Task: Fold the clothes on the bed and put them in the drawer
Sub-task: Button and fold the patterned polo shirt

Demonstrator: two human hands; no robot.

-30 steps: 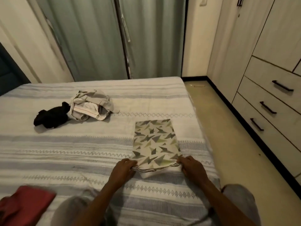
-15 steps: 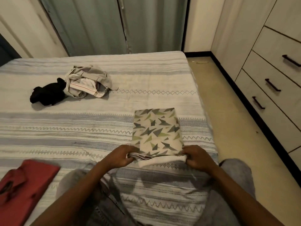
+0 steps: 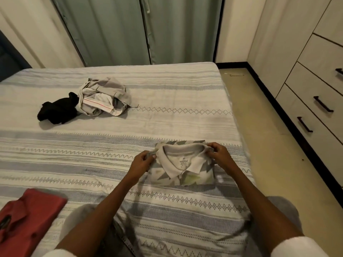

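Cream polo shirt: folded into a compact block with grey-green triangle print, collar side up, lying on the striped bedspread near the bed's right edge, straight ahead of the person.
Long axis: the block reads slightly wider than deep, its width running left to right across the view; collar edge on the far side, fold line on the near side.
Left hand: fingers curled, pinching the far left corner of the shirt at the shoulder.
Right hand: fingers curled over the far right end of the collar, gripping the cloth there.
Arm pose: both forearms reach forward and converge on the shirt; the hands sit one at each end of the block, neither clearly nearer.
Drawers: closed, well apart from the bed on the right across the floor; the right hand lies on that side.
Next move, as judged: lift the block level and carry it rightward.
Still unfolded: grey garment and black garment, touching, far left.
Red shirt: folded, near left corner.
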